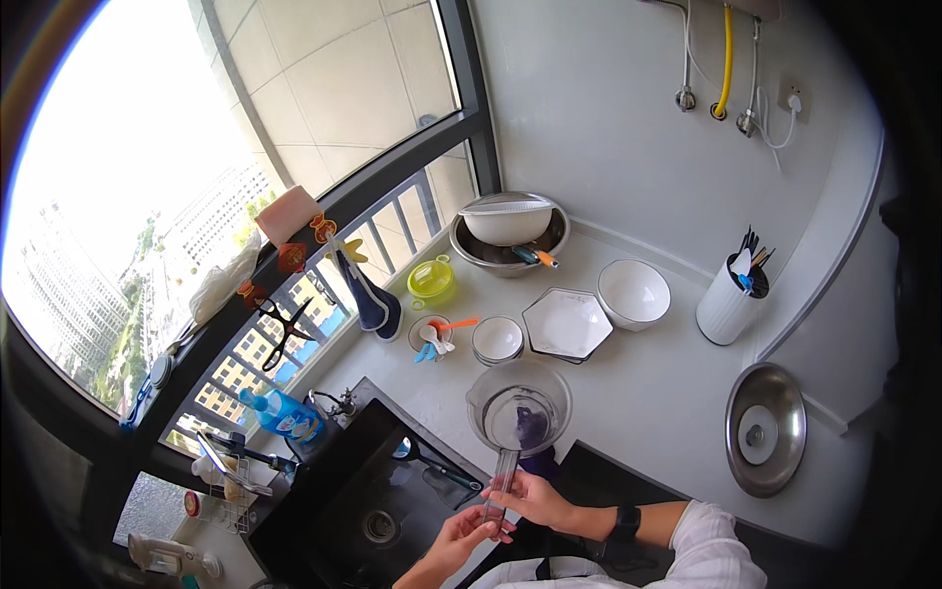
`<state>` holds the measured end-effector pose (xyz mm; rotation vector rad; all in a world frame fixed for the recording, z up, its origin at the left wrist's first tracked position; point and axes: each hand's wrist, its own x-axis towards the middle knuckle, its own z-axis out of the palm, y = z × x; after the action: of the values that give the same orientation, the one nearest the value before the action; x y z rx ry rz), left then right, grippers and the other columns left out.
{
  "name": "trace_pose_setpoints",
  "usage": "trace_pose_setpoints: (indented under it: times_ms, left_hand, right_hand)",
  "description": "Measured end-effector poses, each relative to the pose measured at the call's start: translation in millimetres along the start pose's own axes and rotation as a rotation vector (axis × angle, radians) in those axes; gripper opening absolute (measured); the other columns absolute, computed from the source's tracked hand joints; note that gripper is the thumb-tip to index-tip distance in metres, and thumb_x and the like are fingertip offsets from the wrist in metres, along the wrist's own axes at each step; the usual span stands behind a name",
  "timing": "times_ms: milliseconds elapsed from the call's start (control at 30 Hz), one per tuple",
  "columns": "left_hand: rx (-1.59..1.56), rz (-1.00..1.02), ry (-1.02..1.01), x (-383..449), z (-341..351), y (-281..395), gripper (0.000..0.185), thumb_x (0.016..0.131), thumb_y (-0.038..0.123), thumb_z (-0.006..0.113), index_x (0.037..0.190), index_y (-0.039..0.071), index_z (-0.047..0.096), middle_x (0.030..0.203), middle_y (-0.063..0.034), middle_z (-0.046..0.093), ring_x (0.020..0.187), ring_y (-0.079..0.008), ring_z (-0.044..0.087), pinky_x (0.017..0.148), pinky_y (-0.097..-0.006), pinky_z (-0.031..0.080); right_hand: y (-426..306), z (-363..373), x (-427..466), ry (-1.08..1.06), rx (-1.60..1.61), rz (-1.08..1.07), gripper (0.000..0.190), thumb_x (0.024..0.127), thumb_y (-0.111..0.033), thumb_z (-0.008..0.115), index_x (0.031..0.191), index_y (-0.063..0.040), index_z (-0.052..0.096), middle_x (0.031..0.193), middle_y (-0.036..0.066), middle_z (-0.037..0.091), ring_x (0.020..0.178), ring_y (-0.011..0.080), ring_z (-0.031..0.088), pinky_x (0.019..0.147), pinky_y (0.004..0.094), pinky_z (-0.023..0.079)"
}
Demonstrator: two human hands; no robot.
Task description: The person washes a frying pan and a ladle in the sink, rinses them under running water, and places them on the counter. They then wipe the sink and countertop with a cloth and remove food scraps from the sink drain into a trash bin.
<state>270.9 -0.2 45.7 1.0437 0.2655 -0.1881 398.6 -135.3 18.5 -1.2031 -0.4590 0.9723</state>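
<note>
A clear plastic water dipper (478, 405) is held between my two hands, its round bowl pointing away from me. Near the top of the handle, my right hand (536, 501) grips it with thumb and fingers. My left hand (458, 536) holds the handle's lower end. Something dark purple (541, 464) shows below the bowl's rim and through the clear wall. Just beyond the bowl stand a small stack of white bowls (497, 339) and some white hexagonal plates (567, 322). A ladle (441, 467) with a black handle lies across the black sink (331, 508) on the left.
A blue soap bottle (291, 418) stands by the sink, and scissors (285, 331) hang at the window. Farther back are a steel basin (478, 259), a lime-green lidded bowl (432, 283) and a white bowl (634, 293). A utensil holder (725, 309) and steel lid (791, 434) are right.
</note>
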Motion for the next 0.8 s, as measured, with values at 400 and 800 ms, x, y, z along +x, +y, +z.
trace_pose_setpoints:
  times_ms: [400, 800]
  left_hand:
    - [0.207, -0.006, 0.122, 75, 14, 6, 0.032, 0.099, 0.022, 0.043, 0.119, -0.001, 0.052, 0.105, -0.0143, 0.065, 0.084, -0.0200, 0.066, 0.073, -0.0283, 0.048]
    - [-0.072, 0.095, 0.670, -4, -74, -33, 0.021, 0.091, 0.012, 0.054, 0.109, 0.000, 0.056, 0.093, -0.0123, 0.066, 0.071, -0.0163, 0.064, 0.057, -0.0248, 0.051]
  right_hand:
    - [-90, -157, 16, 0.532, -0.111, -0.411, 0.020, 0.093, -0.018, 0.052, 0.105, -0.002, 0.053, 0.085, 0.007, 0.062, 0.079, 0.0114, 0.055, 0.076, 0.0265, 0.042]
    - [-97, -322, 77, 0.625, -0.113, -0.361, 0.012, 0.091, -0.018, 0.053, 0.090, -0.007, 0.057, 0.076, 0.002, 0.061, 0.069, 0.0082, 0.056, 0.066, 0.0212, 0.043]
